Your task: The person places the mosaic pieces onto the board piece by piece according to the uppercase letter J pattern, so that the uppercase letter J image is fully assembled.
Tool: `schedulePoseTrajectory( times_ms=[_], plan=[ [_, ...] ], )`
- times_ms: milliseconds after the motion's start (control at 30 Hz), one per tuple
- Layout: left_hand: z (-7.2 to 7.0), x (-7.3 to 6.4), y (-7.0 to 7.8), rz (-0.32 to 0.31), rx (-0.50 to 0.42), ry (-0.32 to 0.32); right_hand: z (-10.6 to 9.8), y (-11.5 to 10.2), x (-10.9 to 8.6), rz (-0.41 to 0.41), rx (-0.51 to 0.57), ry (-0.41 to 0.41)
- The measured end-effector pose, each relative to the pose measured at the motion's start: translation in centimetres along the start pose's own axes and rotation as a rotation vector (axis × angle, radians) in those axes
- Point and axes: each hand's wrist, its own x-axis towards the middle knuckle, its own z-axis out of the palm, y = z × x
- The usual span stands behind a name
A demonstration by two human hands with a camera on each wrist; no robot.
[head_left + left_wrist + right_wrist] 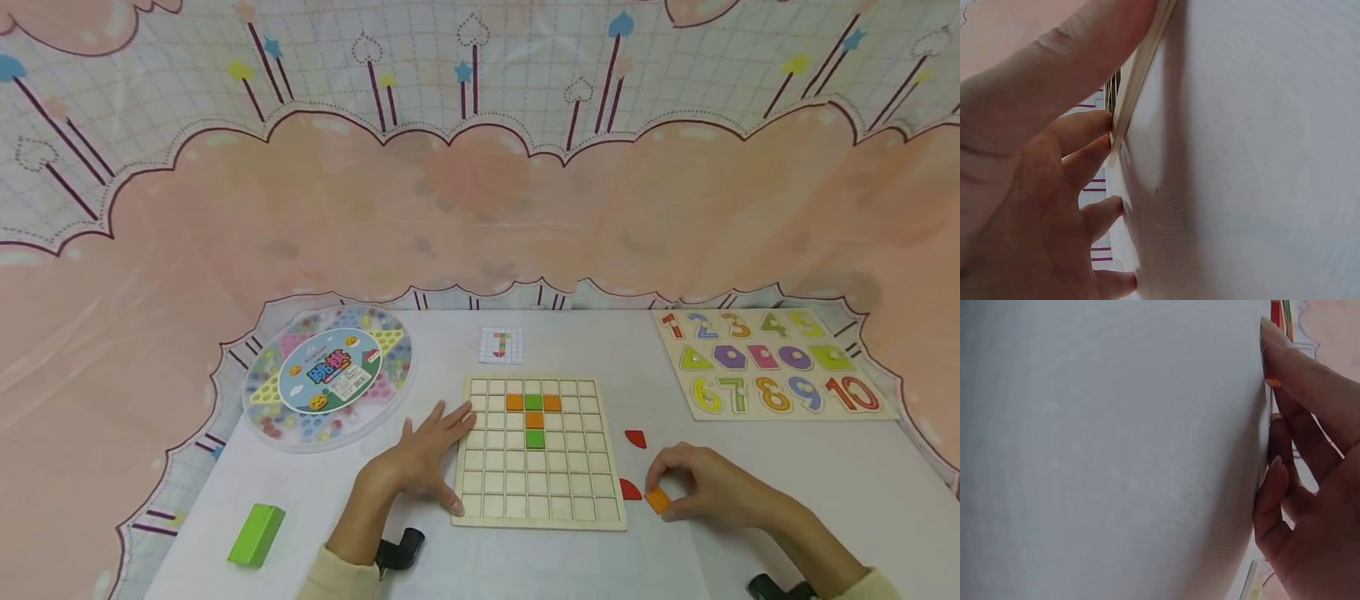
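Observation:
My right hand [712, 485] pinches an orange square tile [657, 500] between thumb and fingers, low at the white table. In the right wrist view only a sliver of the tile [1273, 382] shows by the thumb. Two red quarter-round pieces lie near it, one red piece [630, 490] beside the board's right edge and another red piece [636, 438] farther back. With fingers spread, my left hand [422, 457] touches the left edge of a wooden grid board [495, 483]. Orange and green square tiles form a T on it, with a green tile [535, 439] at the stem's foot.
Behind the board lies a small pattern card [501, 345]. A round lidded marble game box [330, 375] is at back left, a number puzzle board [776, 367] at back right. A green block [257, 536] rests at front left on the white tabletop [555, 562].

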Motion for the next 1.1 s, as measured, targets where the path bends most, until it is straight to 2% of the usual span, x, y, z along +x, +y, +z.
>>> schedulePoseTrajectory(
  times_ms=[100,333,700,900,1100],
  plan=[
    [0.0,0.0,0.0,-0.003,0.001,-0.006,0.0,0.1,0.1,0.017,0.003,-0.013],
    [0.0,0.0,0.0,0.001,0.009,-0.01,-0.1,0.3,0.2,-0.011,0.022,-0.015],
    [-0.1,0.1,-0.1,0.011,0.017,-0.006,-1.6,-1.0,1.1,-0.008,0.059,0.1],
    [-0.1,0.0,0.1,0.007,0.006,-0.01,-1.3,-1.7,2.4,-0.013,0.072,0.153],
    [-0.1,-0.1,0.0,0.003,0.01,-0.006,-0.2,-2.7,4.7,0.0,0.123,0.123]
  ],
)
